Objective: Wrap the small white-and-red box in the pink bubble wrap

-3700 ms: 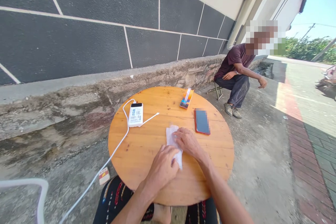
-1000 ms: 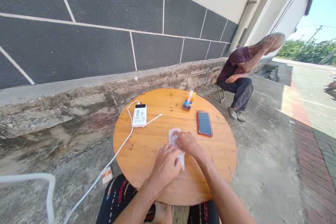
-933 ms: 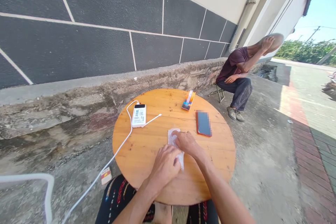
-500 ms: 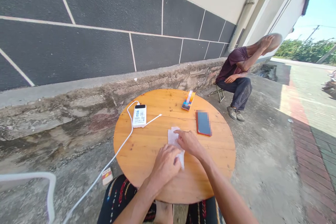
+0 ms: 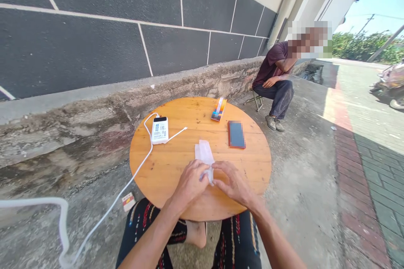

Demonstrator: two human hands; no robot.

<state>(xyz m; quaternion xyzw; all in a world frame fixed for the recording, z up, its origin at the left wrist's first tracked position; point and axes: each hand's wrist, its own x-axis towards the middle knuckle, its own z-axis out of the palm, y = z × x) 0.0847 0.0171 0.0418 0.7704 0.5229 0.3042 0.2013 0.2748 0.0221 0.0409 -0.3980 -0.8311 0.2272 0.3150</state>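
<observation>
A thin white tissue [image 5: 204,151] lies lengthwise on the round wooden table [image 5: 170,195], its near end partly covered by my fingers. From the left, my left hand [image 5: 192,180] bends its fingers and thumb over that near end and grips it. My right hand [image 5: 232,180] is at the tissue's right edge, thumb and fingers apart, with the fingertips close to or touching the paper. Whether the right fingertips pinch any of it is hard to see.
On the table are a white power bank [image 5: 160,131] with a cable [image 5: 139,170], an orange tape dispenser [image 5: 219,109] and a red-edged phone [image 5: 236,134]. A small box [image 5: 128,201] lies on the ground. Beyond the table a person [image 5: 274,75] sits by the wall.
My right hand has drawn back from the tissue's far part to its near right edge, and its pointing finger has bent. The left hand has curled around the near end. The view has shifted slightly.
</observation>
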